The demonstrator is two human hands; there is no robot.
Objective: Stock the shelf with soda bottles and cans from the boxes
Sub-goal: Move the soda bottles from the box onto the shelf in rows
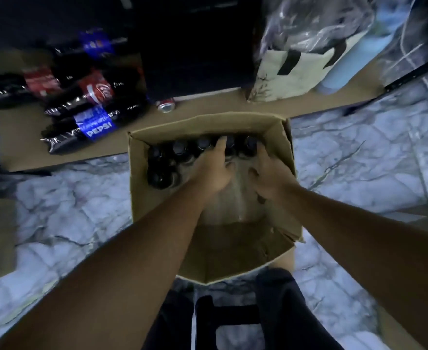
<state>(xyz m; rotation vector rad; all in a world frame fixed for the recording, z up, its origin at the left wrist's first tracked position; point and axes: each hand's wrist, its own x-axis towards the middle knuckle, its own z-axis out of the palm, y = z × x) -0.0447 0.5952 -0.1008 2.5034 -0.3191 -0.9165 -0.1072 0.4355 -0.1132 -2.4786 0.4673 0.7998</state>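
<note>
An open cardboard box [138, 178] stands on the marble floor. Several dark soda bottles [161, 160] stand upright along its far and left sides, with clear plastic wrap [235, 198] stretched over the pack. Both my hands are inside the box. My left hand [214, 168] lies over the bottle tops with its thumb curled in. My right hand [267, 173] sits beside it, fingers curled. Both seem to pinch the wrap between the thumbs, though blur hides the exact grip.
Pepsi [94, 127] and Coca-Cola [94, 92] bottles lie on a brown board [21, 137] at the left. A can [166, 105] rests behind the box. A pale bag [291, 69] and a blue roll [354, 61] stand at the back right. A black stool [228, 317] is below me.
</note>
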